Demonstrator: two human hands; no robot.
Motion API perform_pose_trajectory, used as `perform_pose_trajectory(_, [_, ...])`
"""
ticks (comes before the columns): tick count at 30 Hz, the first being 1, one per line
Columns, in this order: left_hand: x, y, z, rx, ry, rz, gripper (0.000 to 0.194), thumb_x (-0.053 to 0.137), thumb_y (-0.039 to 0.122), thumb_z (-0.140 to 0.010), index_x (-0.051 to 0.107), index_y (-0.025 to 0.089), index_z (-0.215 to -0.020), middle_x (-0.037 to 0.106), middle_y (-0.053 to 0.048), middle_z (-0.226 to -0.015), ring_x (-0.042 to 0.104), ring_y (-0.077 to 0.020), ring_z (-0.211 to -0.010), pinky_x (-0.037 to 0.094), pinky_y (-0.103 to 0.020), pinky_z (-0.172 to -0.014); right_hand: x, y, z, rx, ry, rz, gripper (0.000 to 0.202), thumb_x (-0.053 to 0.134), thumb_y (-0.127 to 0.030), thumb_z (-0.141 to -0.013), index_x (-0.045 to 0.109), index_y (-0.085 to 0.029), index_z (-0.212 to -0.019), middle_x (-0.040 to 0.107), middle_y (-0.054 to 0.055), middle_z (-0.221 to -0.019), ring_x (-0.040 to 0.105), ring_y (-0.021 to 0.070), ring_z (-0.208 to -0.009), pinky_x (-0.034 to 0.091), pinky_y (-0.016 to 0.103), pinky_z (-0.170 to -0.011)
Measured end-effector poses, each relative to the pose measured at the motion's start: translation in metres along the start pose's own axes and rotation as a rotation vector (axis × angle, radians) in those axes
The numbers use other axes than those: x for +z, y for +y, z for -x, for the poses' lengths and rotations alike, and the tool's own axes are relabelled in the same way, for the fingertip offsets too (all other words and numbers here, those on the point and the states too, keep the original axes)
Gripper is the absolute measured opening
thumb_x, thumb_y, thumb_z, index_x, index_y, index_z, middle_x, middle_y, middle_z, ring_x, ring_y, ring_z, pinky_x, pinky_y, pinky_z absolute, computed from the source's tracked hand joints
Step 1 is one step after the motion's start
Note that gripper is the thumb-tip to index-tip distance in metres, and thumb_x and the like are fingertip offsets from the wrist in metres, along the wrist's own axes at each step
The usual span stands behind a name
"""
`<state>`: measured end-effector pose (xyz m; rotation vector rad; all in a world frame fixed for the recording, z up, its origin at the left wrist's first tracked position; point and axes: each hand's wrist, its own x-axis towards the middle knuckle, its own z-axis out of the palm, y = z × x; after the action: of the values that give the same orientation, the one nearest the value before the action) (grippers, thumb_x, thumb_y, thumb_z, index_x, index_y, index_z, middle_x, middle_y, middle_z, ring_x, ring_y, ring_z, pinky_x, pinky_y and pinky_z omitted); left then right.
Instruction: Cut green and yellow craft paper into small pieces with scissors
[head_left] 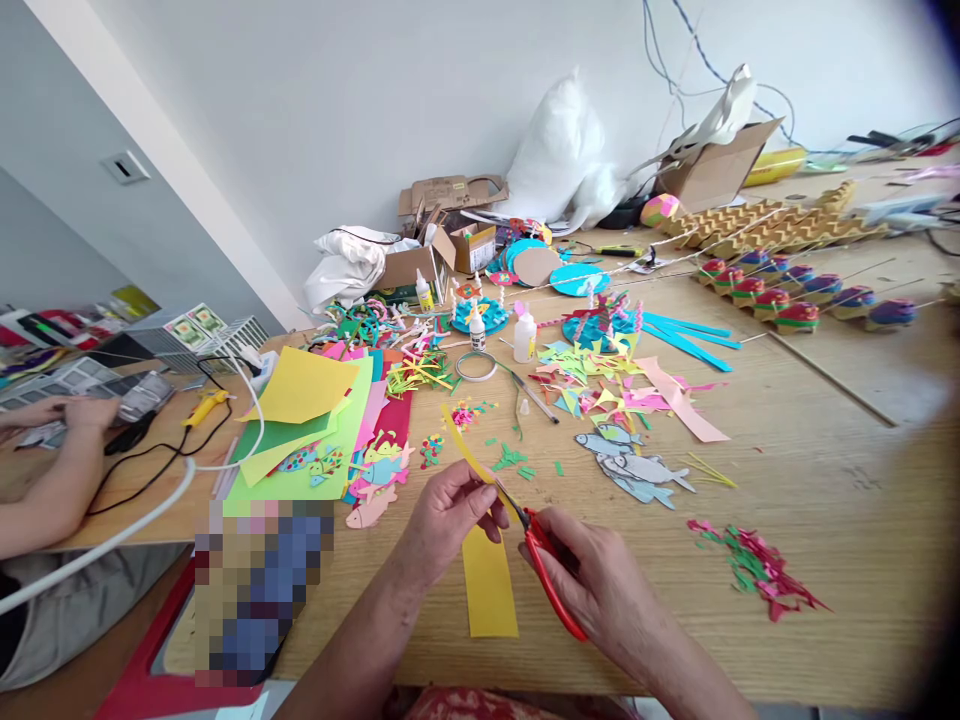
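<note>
My left hand (457,507) is closed on a narrow yellow paper strip (460,440), pinched between thumb and fingers. Red-handled scissors (546,575) are in my right hand (596,570), fingers wrapped round the handles. The blades reach to the strip beside my left fingertips; how far they are apart is hard to tell. Below my hands a wider piece of yellow paper (490,590) lies on the table, its top end hidden behind my left hand. Just beyond are small green paper scraps (510,457) and a pile of tiny colourful bits (469,414).
Paper fish (634,468) and shredded red and green paper (757,570) lie to the right. Coloured sheets (300,390) are stacked at left. Glue bottles (525,335) and a tape roll (476,366) stand farther back. At far left, another person's arm (64,460) rests on a table.
</note>
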<state>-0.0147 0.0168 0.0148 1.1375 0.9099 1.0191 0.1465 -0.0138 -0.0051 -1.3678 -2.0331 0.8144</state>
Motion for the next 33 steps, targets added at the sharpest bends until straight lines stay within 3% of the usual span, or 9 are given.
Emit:
perform_pose_trajectory(16, [0.0009,0.0011,0.0004,-0.014,-0.001,0.004,0.015,0.059,0.029,-0.072,0.057,0.014,-0.074,0.056,0.0,-0.06,0.054,-0.01,-0.055,0.045,-0.019,-0.047,-0.0047,-0.0023,0.001,-0.035,-0.047,0.008,0.02,0.036,-0.03,-0.085,0.043,-0.02,-0.069,0.051,-0.002,-0.057,0.043,0.0108,-0.049,0.03,0.021,-0.048])
perform_pose_trajectory(33, [0.0006,-0.0006,0.0008,-0.022,-0.015,0.032,0.014,0.058,0.028,-0.074,0.057,0.014,-0.076,0.055,0.0,-0.063,0.055,-0.0102,-0.057,0.045,-0.019,-0.047,-0.0031,0.005,0.002,-0.05,0.004,0.087,0.021,0.038,-0.029,-0.084,0.046,-0.02,-0.067,0.054,-0.001,-0.055,0.047,0.011,-0.046,0.029,0.02,-0.047])
